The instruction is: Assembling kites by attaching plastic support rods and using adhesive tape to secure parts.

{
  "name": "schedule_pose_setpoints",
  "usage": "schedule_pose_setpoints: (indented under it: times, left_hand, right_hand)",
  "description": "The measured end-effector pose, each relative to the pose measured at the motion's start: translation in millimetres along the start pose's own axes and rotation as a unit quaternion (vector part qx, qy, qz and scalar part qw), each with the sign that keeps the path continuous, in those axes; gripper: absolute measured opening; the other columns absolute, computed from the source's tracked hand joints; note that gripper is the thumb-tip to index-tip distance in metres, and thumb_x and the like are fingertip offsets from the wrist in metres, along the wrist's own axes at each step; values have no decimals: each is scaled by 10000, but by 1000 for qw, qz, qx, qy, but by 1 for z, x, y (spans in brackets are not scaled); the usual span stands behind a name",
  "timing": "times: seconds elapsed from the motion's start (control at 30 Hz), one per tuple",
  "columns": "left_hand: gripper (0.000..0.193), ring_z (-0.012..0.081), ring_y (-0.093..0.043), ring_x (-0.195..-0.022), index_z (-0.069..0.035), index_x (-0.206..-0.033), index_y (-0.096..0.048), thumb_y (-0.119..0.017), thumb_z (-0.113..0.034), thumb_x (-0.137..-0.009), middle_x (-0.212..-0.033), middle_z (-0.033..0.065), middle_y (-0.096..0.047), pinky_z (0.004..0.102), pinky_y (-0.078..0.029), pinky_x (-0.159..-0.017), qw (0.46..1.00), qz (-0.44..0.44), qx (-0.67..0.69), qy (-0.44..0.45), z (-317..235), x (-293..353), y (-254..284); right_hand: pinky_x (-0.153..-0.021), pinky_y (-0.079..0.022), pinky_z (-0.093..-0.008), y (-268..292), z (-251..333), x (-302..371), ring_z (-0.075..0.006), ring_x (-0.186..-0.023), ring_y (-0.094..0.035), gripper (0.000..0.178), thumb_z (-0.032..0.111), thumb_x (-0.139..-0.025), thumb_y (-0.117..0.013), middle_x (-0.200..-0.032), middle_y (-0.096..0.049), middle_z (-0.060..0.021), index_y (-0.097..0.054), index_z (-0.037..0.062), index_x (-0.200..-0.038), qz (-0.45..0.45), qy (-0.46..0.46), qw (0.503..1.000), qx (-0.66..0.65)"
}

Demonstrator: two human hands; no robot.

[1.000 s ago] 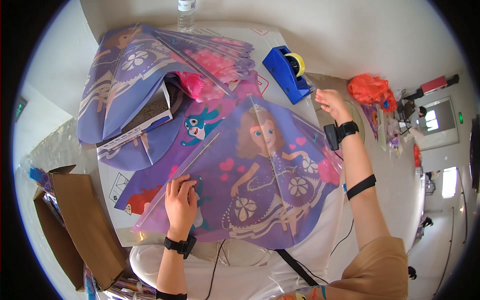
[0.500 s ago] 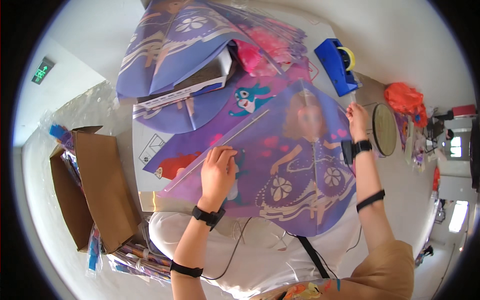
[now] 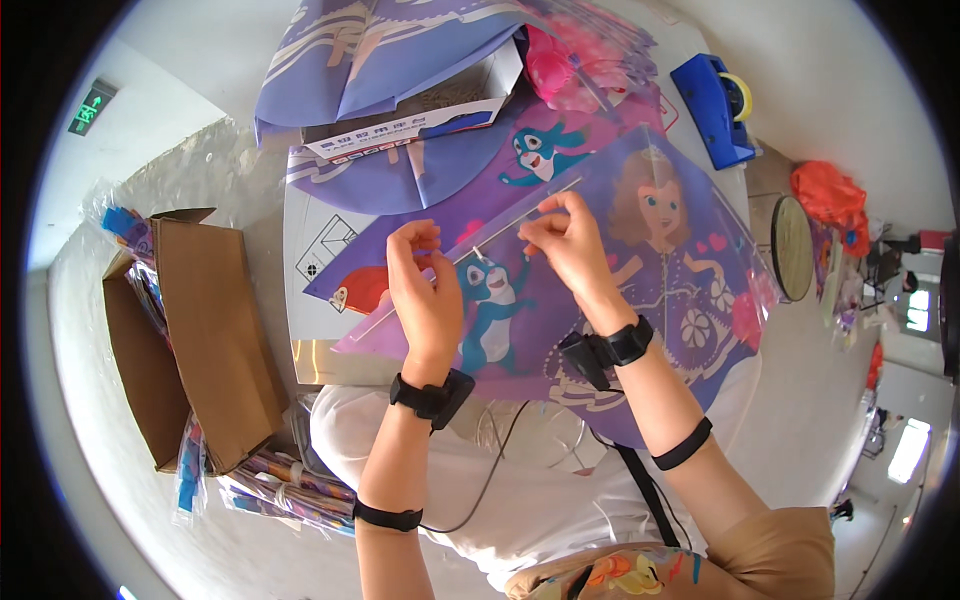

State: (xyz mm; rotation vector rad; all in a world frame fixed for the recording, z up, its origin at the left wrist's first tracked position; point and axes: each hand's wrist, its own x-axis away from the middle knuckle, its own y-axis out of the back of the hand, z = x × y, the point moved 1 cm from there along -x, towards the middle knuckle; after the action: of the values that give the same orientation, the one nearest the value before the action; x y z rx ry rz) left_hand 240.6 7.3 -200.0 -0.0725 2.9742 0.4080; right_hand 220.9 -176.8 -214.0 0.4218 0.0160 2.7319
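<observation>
A purple kite sheet (image 3: 655,320) printed with a cartoon princess and a blue rabbit lies across the table's near side and overhangs its edge. Along its upper left edge runs a thin pale rod (image 3: 545,202), with a small whitish bit (image 3: 480,255) on it between my hands. My left hand (image 3: 425,295) is over the rod's lower part, fingers curled and thumb apart, with nothing seen in it. Above the sheet, beside the rod, my right hand (image 3: 572,250) pinches thumb and finger together; what is between them is too small to make out.
A blue tape dispenser (image 3: 712,110) with a yellow-cored roll stands at the far right of the table. More purple kite sheets (image 3: 400,50) cover an open white box (image 3: 410,132) at the back. On the left is a brown cardboard carton (image 3: 215,340); a round stool (image 3: 792,248) stands right.
My right hand has moved left from beside the tape dispenser to the rod. My left hand has lifted and curled its fingers. The view has shifted slightly.
</observation>
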Motion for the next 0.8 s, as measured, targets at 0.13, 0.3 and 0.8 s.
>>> schedule_pose_setpoints:
  times: [0.13, 0.3, 0.8]
  left_hand:
    - [279, 258, -578, -892, -10, -1076, -572, -536, 72, -812, -968, 123, -573, 337, -478, -765, 992, 61, -96, -54, 6, 0, 4]
    - [324, 350, -552, -928, -25, -1123, -580, -584, 11, -802, -982, 157, -559, 427, -479, -781, 974, 115, -163, -105, 6, 9, -9]
    - [520, 247, -525, -886, -195, -1275, -613, -653, -67, -773, -968, 67, -501, 354, -500, -677, 897, 167, -371, -171, 11, 9, -23]
  right_hand:
    - [-517, -458, -251, -19, -2, 4, -144, -563, -636, 293, 10, -815, -717, -730, -663, -87, -466, 10, -967, -6, -8, 1000, 25]
    - [-483, -460, -268, -23, -12, -5, -131, -539, -610, 293, 37, -789, -743, -705, -650, -78, -480, 11, -915, -19, -30, 996, 84]
    - [-481, -489, -271, -30, -8, -10, -182, -597, -663, 259, 85, -788, -725, -760, -627, -85, -489, 12, -869, -38, -65, 986, 148]
